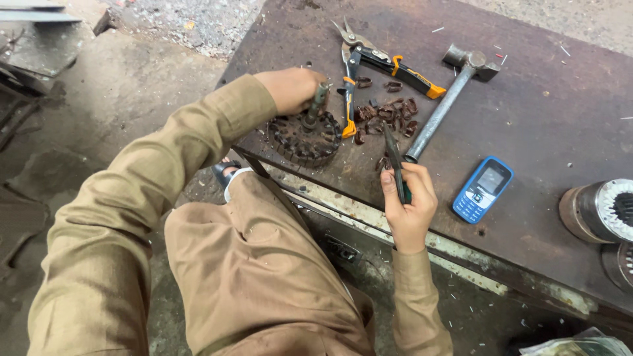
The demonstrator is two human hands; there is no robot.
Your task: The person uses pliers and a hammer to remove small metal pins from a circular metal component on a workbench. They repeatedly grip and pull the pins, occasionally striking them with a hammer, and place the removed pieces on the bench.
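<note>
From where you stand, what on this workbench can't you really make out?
- Head view: the shaft top hides inside the left hand.
- The dark tool handle end is wrapped by the right hand.
- The metal cylinder is cut off by the right edge.
- The blue phone screen and keys are too small to make out.

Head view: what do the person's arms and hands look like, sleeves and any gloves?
Both arms wear long, loose tan-brown sleeves with buttoned-style cuffs at the wrists, dusty and creased. The left hand and right hand are bare: no gloves, rings or watch visible.
</note>
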